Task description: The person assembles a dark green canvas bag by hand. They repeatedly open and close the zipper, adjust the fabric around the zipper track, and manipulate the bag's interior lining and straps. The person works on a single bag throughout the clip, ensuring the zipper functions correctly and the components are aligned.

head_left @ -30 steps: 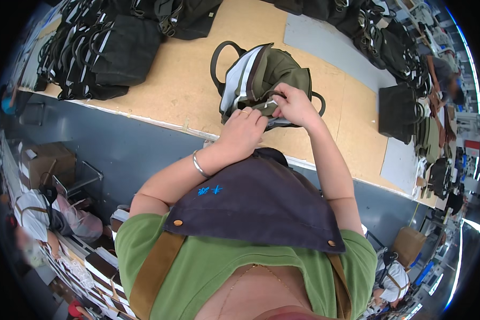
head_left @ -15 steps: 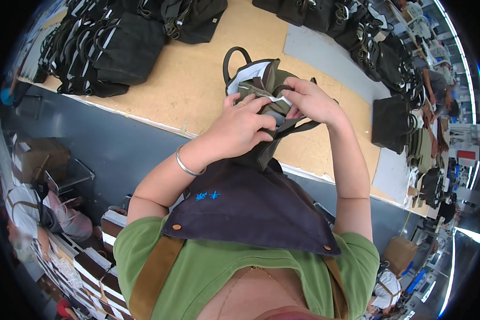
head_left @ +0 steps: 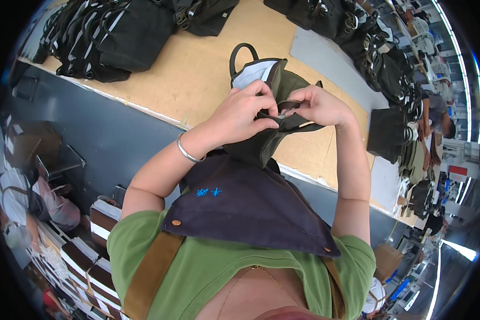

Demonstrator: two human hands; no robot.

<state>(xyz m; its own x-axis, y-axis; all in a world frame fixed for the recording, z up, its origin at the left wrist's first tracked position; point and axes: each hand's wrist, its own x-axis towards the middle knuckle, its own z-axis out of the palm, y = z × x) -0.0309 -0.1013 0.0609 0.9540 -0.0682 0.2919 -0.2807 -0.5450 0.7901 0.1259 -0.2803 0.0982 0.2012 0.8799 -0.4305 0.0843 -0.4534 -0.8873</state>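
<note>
A dark olive handbag [head_left: 253, 150] with a black loop handle [head_left: 233, 56] and white lining [head_left: 257, 73] stands at the table's near edge, against my apron, its mouth spread apart. My left hand [head_left: 244, 113] is closed on the near left side of that mouth, thumb and fingers pinching the edge. On the right side, my right hand [head_left: 321, 108] pinches the zipper edge [head_left: 290, 102], fingertips partly inside the bag. What lies deeper in the bag is hidden by my fingers.
The bag is on a tan work table [head_left: 197, 69] with a grey sheet [head_left: 325, 58] on it. Dark finished-looking bags [head_left: 138, 40] are heaped at the far left, with more [head_left: 386, 130] along the right. A carton [head_left: 34, 141] and co-workers are at the sides.
My left hand has drawn back from the white lining to the near edge, its fingers curling in. My right hand has shifted slightly right and down, and the zipper edge now shows.
</note>
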